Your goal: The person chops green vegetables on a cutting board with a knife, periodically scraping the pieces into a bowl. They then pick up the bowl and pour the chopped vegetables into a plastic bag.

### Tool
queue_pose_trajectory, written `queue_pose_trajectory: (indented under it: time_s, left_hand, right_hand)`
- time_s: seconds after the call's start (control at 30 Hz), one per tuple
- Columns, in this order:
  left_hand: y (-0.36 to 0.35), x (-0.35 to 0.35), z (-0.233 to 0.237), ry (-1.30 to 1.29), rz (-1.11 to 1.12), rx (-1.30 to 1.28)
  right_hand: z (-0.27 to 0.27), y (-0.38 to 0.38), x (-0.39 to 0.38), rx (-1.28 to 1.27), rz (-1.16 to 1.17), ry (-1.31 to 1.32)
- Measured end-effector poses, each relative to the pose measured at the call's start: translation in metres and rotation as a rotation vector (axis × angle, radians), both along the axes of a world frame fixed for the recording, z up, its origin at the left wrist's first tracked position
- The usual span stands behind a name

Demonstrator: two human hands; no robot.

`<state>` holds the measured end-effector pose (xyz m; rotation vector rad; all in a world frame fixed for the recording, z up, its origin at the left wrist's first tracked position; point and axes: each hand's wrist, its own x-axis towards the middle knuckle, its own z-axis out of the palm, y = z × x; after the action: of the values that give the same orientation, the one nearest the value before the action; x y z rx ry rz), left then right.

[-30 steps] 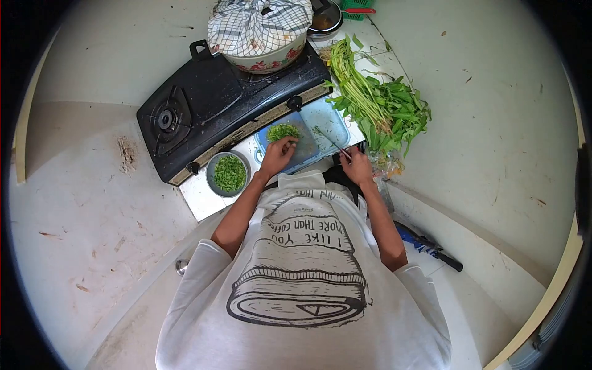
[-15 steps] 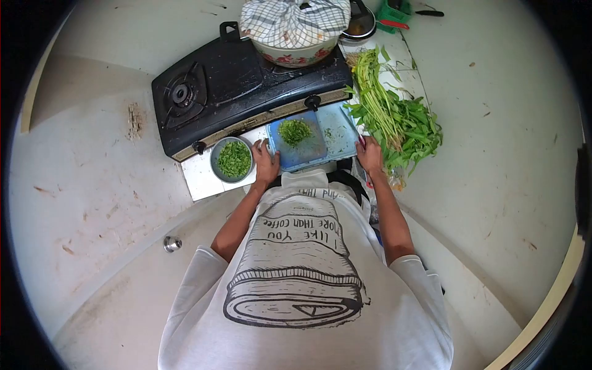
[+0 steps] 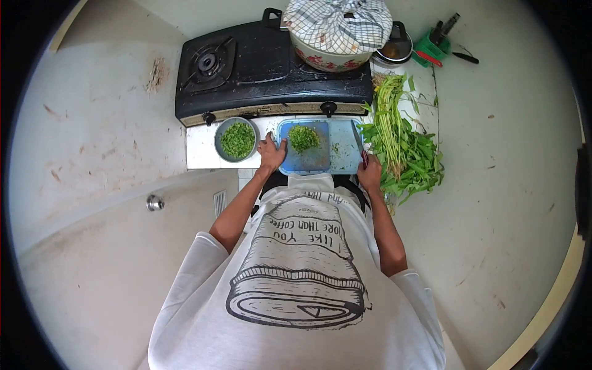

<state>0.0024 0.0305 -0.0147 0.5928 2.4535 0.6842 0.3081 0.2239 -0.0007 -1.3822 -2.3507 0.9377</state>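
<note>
Heap of chopped greens lies just above the middle of the frame, on the left half of a blue board that sits below the stove. I see the left hand laid on the board's left rim, fingers spread and slack, not clenched on anything. The right hand sits at the board's lower right corner. It looks curled round a thin reddish handle, perhaps a knife, but it is too small for me to tell what the grip holds or how tightly. A bowl with more chopped greens stands just left of the left hand, and a long uncut bunch lies to the right of the board. I judge the heap to be light, loose and damp: it will scatter if pinched from above, so I would scoop it from the sides with cupped fingers. The board reads as thin, stiff plastic, probably slick when wet. Its bare left and right rims are the places to take hold, keeping it level so that nothing slides off.
</note>
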Motion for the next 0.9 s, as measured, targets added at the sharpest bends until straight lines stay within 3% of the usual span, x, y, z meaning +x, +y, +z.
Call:
queue_pose_trajectory:
  time_s: [0.2,0.23,0.33,0.47,0.6,0.9]
  left_hand:
    - [-0.037,0.028,0.009,-0.023,0.121,-0.046]
    - [-0.046,0.036,0.006,0.107,0.121,-0.036]
    - [-0.074,0.058,0.013,0.095,0.220,0.159]
    - [-0.085,0.077,0.060,-0.439,0.646,0.552]
    - [-0.112,0.065,0.072,-0.694,0.918,0.890]
    - [-0.188,-0.037,0.088,-0.645,0.861,1.014]
  right_hand:
    - [0.013,-0.003,0.022,0.026,0.084,0.063]
    - [0.020,-0.001,0.024,0.032,0.107,0.086]
    - [0.033,0.005,0.027,-0.039,0.150,0.098]
    - [0.057,0.009,0.013,-0.061,0.257,0.081]
    - [0.079,-0.003,-0.029,-0.013,0.320,0.125]
    - [0.122,-0.069,-0.143,-0.006,0.384,0.101]
